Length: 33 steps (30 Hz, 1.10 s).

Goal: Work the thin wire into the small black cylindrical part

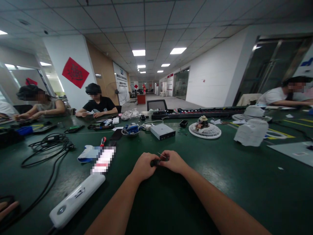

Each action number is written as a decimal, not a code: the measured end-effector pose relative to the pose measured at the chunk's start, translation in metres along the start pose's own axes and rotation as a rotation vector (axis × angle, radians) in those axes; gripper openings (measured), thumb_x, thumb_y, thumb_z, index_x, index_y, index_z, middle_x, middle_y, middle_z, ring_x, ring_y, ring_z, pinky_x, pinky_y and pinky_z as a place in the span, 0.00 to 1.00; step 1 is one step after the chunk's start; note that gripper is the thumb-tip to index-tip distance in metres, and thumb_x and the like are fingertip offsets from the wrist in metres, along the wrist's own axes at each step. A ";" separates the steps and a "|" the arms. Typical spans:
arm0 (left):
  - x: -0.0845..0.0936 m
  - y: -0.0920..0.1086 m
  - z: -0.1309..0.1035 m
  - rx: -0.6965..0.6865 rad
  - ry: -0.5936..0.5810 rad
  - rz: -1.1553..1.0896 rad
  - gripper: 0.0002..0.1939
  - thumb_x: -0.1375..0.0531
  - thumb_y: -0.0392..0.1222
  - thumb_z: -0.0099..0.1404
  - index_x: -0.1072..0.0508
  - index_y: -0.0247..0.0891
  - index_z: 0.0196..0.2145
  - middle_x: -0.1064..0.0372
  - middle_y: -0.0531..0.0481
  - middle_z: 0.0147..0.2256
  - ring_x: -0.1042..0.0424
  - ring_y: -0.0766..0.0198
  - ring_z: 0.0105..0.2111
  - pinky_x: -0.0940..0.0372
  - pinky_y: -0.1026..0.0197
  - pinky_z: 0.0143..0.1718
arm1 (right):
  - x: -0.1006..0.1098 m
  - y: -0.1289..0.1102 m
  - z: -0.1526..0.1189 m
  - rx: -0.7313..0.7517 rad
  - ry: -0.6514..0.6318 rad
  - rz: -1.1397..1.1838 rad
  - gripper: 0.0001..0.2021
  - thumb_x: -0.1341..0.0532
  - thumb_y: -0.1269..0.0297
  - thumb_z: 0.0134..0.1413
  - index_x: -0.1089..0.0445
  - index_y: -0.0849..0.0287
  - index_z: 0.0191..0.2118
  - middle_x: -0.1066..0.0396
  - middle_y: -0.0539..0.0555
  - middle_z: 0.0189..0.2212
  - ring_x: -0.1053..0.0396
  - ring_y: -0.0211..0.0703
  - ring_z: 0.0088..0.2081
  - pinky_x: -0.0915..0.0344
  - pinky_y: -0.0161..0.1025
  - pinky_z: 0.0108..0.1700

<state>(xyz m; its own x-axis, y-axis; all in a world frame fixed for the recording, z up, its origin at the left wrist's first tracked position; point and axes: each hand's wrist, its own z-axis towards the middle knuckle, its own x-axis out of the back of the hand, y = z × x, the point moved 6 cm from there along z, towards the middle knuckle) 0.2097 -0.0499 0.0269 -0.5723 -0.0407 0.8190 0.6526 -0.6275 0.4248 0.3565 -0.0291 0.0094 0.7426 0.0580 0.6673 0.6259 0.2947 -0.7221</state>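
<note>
My left hand is closed, its thumb and fingers pinching a small dark part just above the green table. Right beside it, my right hand is closed too, fingertips meeting the dark part's near side. A thin light-coloured wire or pin sticks out by the right fingertips. Exactly what the dark part is cannot be made out, since the fingers cover most of it. Beyond both hands lies a silver optical disc drive with a black front.
A white power strip, coiled black cable and red screwdriver lie left. Farther back are a metal bowl, a small black box, a white fan grille and a white housing. Other people sit around the table.
</note>
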 end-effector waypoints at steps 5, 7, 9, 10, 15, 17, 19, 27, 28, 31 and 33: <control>0.001 0.004 0.002 -0.060 0.038 -0.068 0.14 0.37 0.30 0.55 0.24 0.43 0.39 0.24 0.52 0.40 0.29 0.59 0.42 0.39 0.55 0.47 | -0.007 0.010 0.002 -0.052 -0.079 0.177 0.12 0.31 0.59 0.40 0.27 0.61 0.30 0.28 0.48 0.26 0.34 0.36 0.27 0.41 0.32 0.27; 0.003 0.006 0.003 -0.067 0.075 -0.092 0.14 0.37 0.29 0.54 0.24 0.42 0.38 0.24 0.52 0.40 0.29 0.59 0.43 0.38 0.56 0.48 | -0.009 0.014 0.003 -0.106 -0.092 0.318 0.13 0.30 0.60 0.38 0.28 0.62 0.29 0.30 0.47 0.24 0.38 0.33 0.22 0.44 0.31 0.23; 0.004 0.008 0.003 -0.076 0.101 -0.099 0.14 0.37 0.29 0.54 0.24 0.42 0.39 0.24 0.51 0.41 0.29 0.59 0.44 0.39 0.55 0.49 | -0.009 0.015 0.004 -0.129 -0.112 0.412 0.12 0.30 0.62 0.36 0.29 0.62 0.27 0.31 0.47 0.22 0.40 0.31 0.20 0.45 0.31 0.20; 0.004 0.010 0.003 -0.080 0.104 -0.093 0.15 0.37 0.29 0.54 0.24 0.41 0.39 0.24 0.51 0.41 0.29 0.59 0.44 0.39 0.54 0.50 | -0.009 0.015 0.004 -0.134 -0.118 0.432 0.12 0.30 0.63 0.36 0.30 0.62 0.27 0.32 0.47 0.22 0.40 0.31 0.20 0.45 0.30 0.20; 0.003 0.012 0.003 -0.056 0.091 -0.039 0.14 0.36 0.31 0.55 0.24 0.41 0.40 0.24 0.50 0.41 0.29 0.57 0.43 0.38 0.53 0.49 | -0.009 0.015 0.005 -0.138 -0.144 0.447 0.10 0.32 0.63 0.38 0.32 0.61 0.26 0.33 0.46 0.21 0.41 0.30 0.18 0.46 0.31 0.20; 0.003 0.012 0.003 -0.036 0.098 -0.028 0.14 0.36 0.31 0.55 0.25 0.41 0.39 0.25 0.50 0.40 0.29 0.58 0.43 0.37 0.53 0.49 | -0.009 0.016 0.005 -0.127 -0.151 0.429 0.10 0.33 0.62 0.40 0.31 0.61 0.28 0.32 0.46 0.21 0.42 0.30 0.18 0.46 0.31 0.20; 0.002 0.012 0.002 -0.031 0.089 -0.018 0.13 0.35 0.32 0.54 0.25 0.41 0.39 0.25 0.50 0.40 0.29 0.58 0.42 0.37 0.54 0.49 | -0.009 0.018 0.004 -0.117 -0.153 0.397 0.10 0.33 0.62 0.41 0.30 0.61 0.30 0.31 0.47 0.22 0.41 0.31 0.19 0.46 0.31 0.21; 0.005 0.011 0.001 -0.020 0.071 -0.012 0.17 0.35 0.31 0.56 0.25 0.43 0.43 0.25 0.51 0.41 0.29 0.59 0.43 0.36 0.55 0.48 | -0.006 0.009 0.002 -0.002 -0.049 0.043 0.10 0.37 0.58 0.50 0.26 0.60 0.30 0.30 0.49 0.23 0.36 0.35 0.26 0.45 0.32 0.27; 0.005 0.010 0.002 -0.020 0.080 -0.019 0.17 0.36 0.30 0.56 0.24 0.43 0.43 0.25 0.51 0.41 0.29 0.59 0.43 0.36 0.55 0.49 | -0.006 0.009 0.002 -0.008 -0.052 0.031 0.11 0.37 0.57 0.51 0.25 0.60 0.31 0.29 0.49 0.24 0.35 0.36 0.26 0.44 0.32 0.27; 0.004 0.006 0.003 -0.013 0.123 -0.027 0.17 0.35 0.29 0.55 0.24 0.42 0.42 0.25 0.51 0.41 0.29 0.59 0.43 0.37 0.54 0.50 | -0.005 0.005 0.002 -0.005 -0.038 0.053 0.11 0.38 0.57 0.52 0.25 0.59 0.34 0.26 0.51 0.28 0.32 0.39 0.31 0.41 0.34 0.31; 0.002 0.000 0.004 0.020 0.146 -0.027 0.16 0.35 0.31 0.55 0.25 0.42 0.42 0.25 0.50 0.41 0.29 0.58 0.44 0.37 0.54 0.50 | -0.003 0.001 0.002 0.026 -0.002 0.060 0.12 0.38 0.58 0.52 0.25 0.59 0.39 0.25 0.51 0.32 0.31 0.40 0.33 0.39 0.35 0.34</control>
<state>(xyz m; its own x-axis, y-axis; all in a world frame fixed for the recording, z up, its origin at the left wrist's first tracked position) 0.2110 -0.0469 0.0303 -0.6547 -0.1376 0.7433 0.6452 -0.6139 0.4547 0.3546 -0.0274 0.0067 0.7784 0.0781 0.6229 0.5734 0.3157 -0.7561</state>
